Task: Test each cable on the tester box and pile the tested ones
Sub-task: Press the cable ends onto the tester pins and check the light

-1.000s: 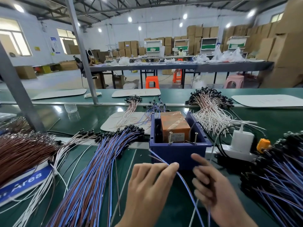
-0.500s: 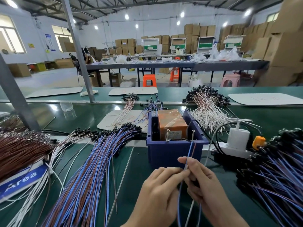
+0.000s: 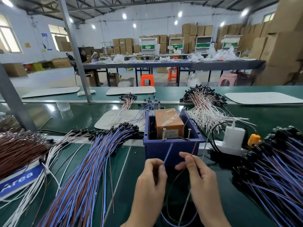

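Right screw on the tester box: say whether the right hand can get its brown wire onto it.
Probably yes. The right hand pinches the brown wire, its tip just below the right screw; nothing lies between, and the left hand pinching the blue wire is aside.

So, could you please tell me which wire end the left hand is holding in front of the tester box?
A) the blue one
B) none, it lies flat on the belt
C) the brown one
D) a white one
A: the left hand pinches the blue wire end, while the right hand pinches the brown wire end, both before the tester box.
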Motion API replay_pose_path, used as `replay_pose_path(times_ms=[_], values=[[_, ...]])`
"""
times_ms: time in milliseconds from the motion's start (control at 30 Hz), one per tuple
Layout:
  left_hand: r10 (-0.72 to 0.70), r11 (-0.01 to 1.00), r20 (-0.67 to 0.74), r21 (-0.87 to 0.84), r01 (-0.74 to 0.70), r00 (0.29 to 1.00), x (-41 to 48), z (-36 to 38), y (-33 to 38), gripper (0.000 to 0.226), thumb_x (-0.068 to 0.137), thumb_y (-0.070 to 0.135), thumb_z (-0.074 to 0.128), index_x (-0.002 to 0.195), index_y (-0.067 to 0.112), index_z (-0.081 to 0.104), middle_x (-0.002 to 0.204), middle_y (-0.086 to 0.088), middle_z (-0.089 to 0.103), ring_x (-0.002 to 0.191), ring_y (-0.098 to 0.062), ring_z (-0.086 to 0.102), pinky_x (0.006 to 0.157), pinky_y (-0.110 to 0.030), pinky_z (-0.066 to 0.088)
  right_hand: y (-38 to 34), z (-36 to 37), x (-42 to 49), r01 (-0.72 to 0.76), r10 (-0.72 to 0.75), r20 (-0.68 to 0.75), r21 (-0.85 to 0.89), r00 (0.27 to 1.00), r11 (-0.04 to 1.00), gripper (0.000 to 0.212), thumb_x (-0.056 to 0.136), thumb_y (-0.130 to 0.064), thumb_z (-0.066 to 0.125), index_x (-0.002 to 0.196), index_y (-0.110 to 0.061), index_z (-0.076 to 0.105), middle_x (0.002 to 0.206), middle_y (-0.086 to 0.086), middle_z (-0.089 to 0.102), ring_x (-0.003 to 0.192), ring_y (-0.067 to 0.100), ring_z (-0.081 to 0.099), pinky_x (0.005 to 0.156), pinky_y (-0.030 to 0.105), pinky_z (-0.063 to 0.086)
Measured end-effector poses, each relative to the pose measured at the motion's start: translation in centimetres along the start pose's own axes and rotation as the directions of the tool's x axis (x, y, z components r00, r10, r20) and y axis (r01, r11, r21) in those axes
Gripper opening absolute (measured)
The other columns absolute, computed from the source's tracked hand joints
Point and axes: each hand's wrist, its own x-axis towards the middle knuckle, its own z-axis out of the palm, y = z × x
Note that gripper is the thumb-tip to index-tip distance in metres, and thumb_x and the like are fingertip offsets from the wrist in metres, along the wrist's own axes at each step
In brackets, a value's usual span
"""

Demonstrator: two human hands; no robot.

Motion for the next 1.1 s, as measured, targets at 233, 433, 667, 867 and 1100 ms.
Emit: replay_pose_path(times_ms=[233, 433, 667, 867, 1100], values=[[-0.037, 0.996, -0.2, -0.091, 0.019, 0.979, 0.8, -1.2, 0.0, 0.007, 0.097, 0.041, 0.046, 0.094, 0.048, 0.047, 0.068, 0.002, 0.056, 0.049, -0.005, 0.043, 0.046, -0.016, 0.033, 0.7, -0.4, 0.0, 0.025, -0.05, -0.245, -0.102, 0.968, 0.994, 0.034, 0.099, -0.053, 0.04, 0.13, -0.053, 0.054, 0.092, -0.03, 0.069, 0.075, 0.002, 0.07, 0.064, 0.026, 0.059], [-0.033, 0.996, -0.191, -0.085, 0.017, 0.981, 0.8, -1.0, -0.2, 0.012, 0.099, 0.035, 0.047, 0.095, 0.046, 0.048, 0.061, 0.007, 0.051, 0.047, -0.004, 0.039, 0.044, -0.017, 0.031, 0.7, 0.0, 0.2, 0.075, -0.124, -0.287, -0.177, 0.95, 0.981, 0.006, 0.095, -0.053, 0.044, 0.097, -0.058, 0.046, 0.094, -0.036, 0.064, 0.071, 0.002, 0.064, 0.055, 0.015, 0.045], [-0.065, 0.995, -0.169, -0.087, 0.05, 0.983, 0.8, -0.9, -0.4, 0.009, 0.098, 0.038, 0.047, 0.094, 0.046, 0.049, 0.074, -0.001, 0.058, 0.052, -0.012, 0.044, 0.049, -0.036, 0.04, 1.2, -0.2, 0.3, 0.127, -0.18, -0.23, -0.227, 0.956, 0.966, 0.006, 0.1, -0.046, 0.041, 0.099, -0.048, 0.047, 0.084, -0.013, 0.066, 0.053, 0.01, 0.055, 0.048, 0.013, 0.038], [-0.06, 0.996, -0.142, -0.071, 0.05, 0.988, 0.8, -0.8, -0.5, 0.011, 0.099, 0.037, 0.048, 0.094, 0.047, 0.049, 0.072, -0.001, 0.058, 0.05, -0.005, 0.043, 0.047, -0.033, 0.039, 1.6, -0.1, 0.4, 0.134, -0.19, -0.213, -0.252, 0.958, 0.959, 0.008, 0.1, -0.046, 0.04, 0.1, -0.042, 0.047, 0.087, -0.015, 0.066, 0.053, 0.011, 0.057, 0.048, 0.014, 0.038], [-0.066, 0.996, -0.159, -0.068, 0.056, 0.985, 0.9, -0.7, -0.6, 0.012, 0.1, 0.034, 0.05, 0.095, 0.044, 0.05, 0.077, 0.008, 0.063, 0.055, -0.004, 0.05, 0.051, -0.027, 0.044, 1.7, -0.1, 0.4, 0.149, -0.211, -0.221, -0.267, 0.952, 0.952, 0.006, 0.101, -0.043, 0.042, 0.098, -0.04, 0.047, 0.087, -0.017, 0.066, 0.058, 0.011, 0.061, 0.048, 0.01, 0.039]])
